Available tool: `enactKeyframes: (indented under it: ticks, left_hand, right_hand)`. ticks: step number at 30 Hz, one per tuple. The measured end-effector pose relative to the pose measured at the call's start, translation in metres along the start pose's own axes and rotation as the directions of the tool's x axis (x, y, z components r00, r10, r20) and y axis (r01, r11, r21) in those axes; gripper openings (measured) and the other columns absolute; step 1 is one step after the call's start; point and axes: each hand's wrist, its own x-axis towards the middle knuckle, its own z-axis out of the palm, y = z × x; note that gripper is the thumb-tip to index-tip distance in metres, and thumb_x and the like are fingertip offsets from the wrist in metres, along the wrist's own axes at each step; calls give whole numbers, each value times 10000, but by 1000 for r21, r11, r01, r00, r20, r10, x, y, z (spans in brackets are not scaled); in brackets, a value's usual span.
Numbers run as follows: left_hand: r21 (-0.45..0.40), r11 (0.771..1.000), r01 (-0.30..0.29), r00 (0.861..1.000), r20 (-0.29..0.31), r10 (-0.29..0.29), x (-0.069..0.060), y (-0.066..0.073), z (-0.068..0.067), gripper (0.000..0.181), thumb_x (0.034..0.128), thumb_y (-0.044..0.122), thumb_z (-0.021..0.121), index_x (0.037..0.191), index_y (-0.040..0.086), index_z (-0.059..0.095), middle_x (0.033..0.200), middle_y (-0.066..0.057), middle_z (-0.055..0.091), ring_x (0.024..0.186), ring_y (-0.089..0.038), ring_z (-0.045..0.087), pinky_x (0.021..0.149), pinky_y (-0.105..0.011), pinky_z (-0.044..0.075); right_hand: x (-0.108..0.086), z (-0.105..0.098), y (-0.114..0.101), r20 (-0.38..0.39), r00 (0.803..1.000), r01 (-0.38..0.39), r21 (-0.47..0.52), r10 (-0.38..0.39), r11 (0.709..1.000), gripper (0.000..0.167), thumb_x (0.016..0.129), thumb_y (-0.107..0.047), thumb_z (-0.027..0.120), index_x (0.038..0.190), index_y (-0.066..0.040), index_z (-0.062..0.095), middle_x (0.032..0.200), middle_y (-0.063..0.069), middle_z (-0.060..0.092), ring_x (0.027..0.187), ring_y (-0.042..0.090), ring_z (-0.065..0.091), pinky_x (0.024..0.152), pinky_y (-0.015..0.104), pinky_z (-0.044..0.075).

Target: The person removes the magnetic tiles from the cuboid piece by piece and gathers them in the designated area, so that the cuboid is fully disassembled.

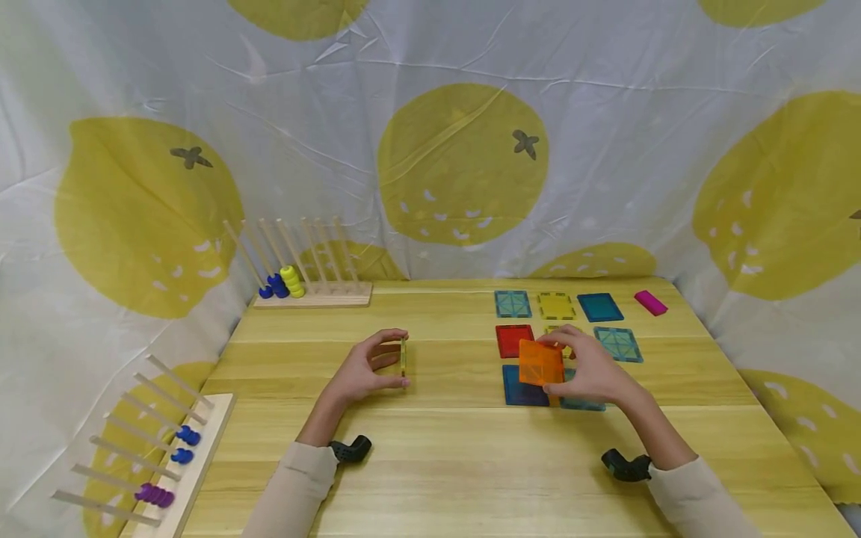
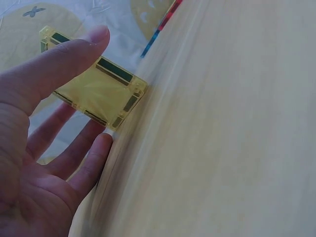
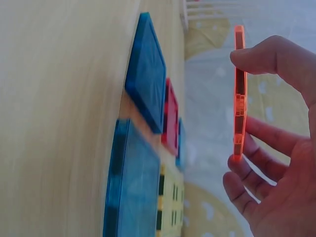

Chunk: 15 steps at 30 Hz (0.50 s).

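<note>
In the head view my left hand (image 1: 356, 371) pinches a yellow magnetic tile (image 1: 403, 357) on edge, between thumb and fingertips. The left wrist view shows that yellow tile (image 2: 101, 94) with its dark magnet strips. My right hand (image 1: 595, 371) holds an orange magnetic tile (image 1: 538, 364) by opposite edges, raised above rows of tiles on the table. Below it lie a dark blue tile (image 1: 520, 388) and a light blue tile (image 1: 585, 405), partly hidden. A red tile (image 1: 513, 341) lies behind; a yellow one beside it is mostly covered by the hand.
A light blue tile (image 1: 513, 304), a yellow tile (image 1: 556, 305) and a teal tile (image 1: 601, 307) form the back row. A magenta block (image 1: 650, 302) lies right of them. Wooden peg racks with coloured beads stand at back left (image 1: 316, 299) and front left (image 1: 202, 448).
</note>
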Motion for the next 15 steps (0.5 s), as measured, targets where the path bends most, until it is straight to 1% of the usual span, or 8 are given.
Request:
enactKeyframes:
  ticks: [3, 7, 11, 15]
  left_hand:
    - [3, 1000, 4, 1000, -2, -4, -1, 1, 0, 853, 772, 43, 904, 1506, 59, 470, 1546, -186, 466, 1403, -394, 503, 1133, -470, 456]
    - [1, 1000, 0, 1000, -4, 0, 0, 0, 0, 855, 769, 42, 905, 1505, 57, 471, 1544, -203, 465, 1401, -401, 504, 1130, -472, 458]
    - [-2, 1000, -6, 1000, 1, 6, 2, -1, 0, 850, 775, 39, 900, 1507, 55, 467, 1543, -214, 462, 1399, -404, 504, 1132, -492, 452]
    - [-1, 1000, -9, 1000, 1, 9, 2, -2, 0, 854, 774, 34, 899, 1509, 57, 463, 1538, -217, 465, 1394, -406, 508, 1133, -510, 446]
  right_hand:
    - [-7, -7, 5, 1, 1000, -9, -2, 9, 1000, 672, 714, -277, 916, 1318, -132, 660, 1328, 87, 582, 1119, 302, 565, 850, 481, 520]
    - [-16, -15, 15, -3, 1000, -8, -21, 8, 1000, 667, 715, -275, 921, 1308, -120, 658, 1294, 76, 590, 1110, 294, 562, 837, 467, 514]
    - [-27, -24, 28, -13, 1000, -9, -51, 8, 999, 678, 701, -259, 930, 1303, -108, 658, 1270, 80, 609, 1104, 294, 563, 812, 424, 519]
    - [-40, -33, 42, -19, 1000, -24, -59, 23, 998, 693, 688, -233, 941, 1305, -97, 658, 1310, 125, 589, 1118, 315, 563, 787, 371, 538]
